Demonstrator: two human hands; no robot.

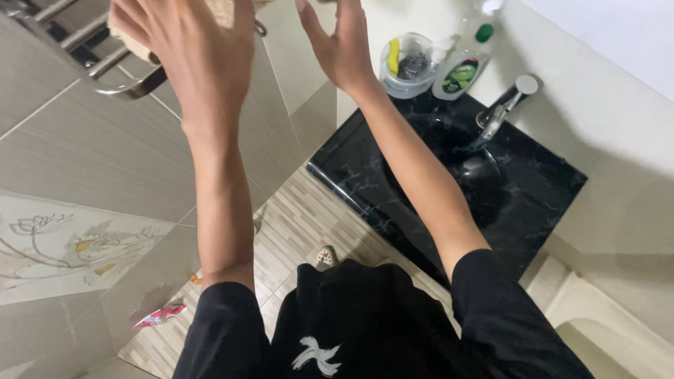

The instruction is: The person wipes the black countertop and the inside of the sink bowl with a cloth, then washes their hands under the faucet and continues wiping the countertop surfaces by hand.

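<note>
A view from above looks down at a person in a black shirt, both bare arms raised toward a tiled bathroom wall. The left hand [186, 60] reaches up to a metal wall rack [105, 60], its fingers resting on a beige cloth [137, 45] that lies on the rack bars; whether the grip has closed on the cloth cannot be told. The right hand [340, 42] hangs apart from it, fingers spread and holding nothing. Below sits a black marble-patterned sink [533, 189] with a chrome tap [502, 112]. On the surface behind it stand a clear tub [407, 67] and a dish soap bottle [463, 67]. Judging from this, the cloth could slide off the bars to the tiled floor [309, 217] if pulled one-handed.
</note>
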